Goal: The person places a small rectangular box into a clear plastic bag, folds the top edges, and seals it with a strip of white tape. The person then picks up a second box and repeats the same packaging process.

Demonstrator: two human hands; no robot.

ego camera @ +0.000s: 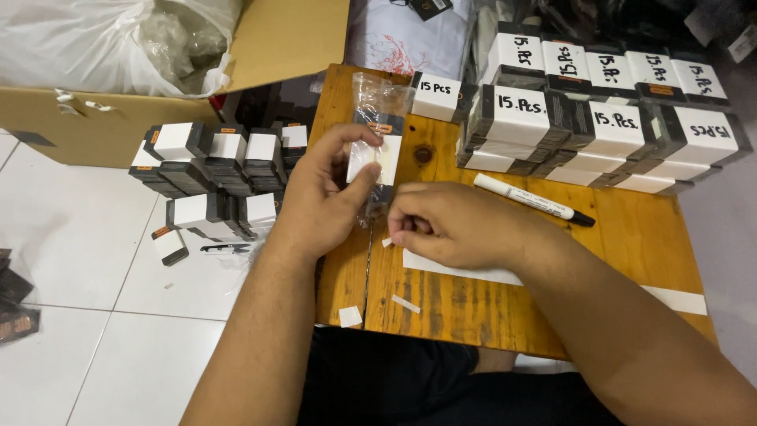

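My left hand (323, 197) holds a clear plastic bag (378, 102) upright over the wooden table (631, 237). The bag contains dark folded items with a white and orange label. Thumb and fingers pinch it near the label. My right hand (449, 225) rests on the table just right of the bag, fingers curled at a small white paper piece (387, 242). A long white paper strip (465, 270) lies under that hand.
A white marker with black cap (536, 199) lies on the table. Stacks of bagged bundles with white handwritten labels (607, 118) fill the table's back right. More black-and-white bundles (213, 173) sit on the white floor at left. A cardboard box (284, 39) stands behind.
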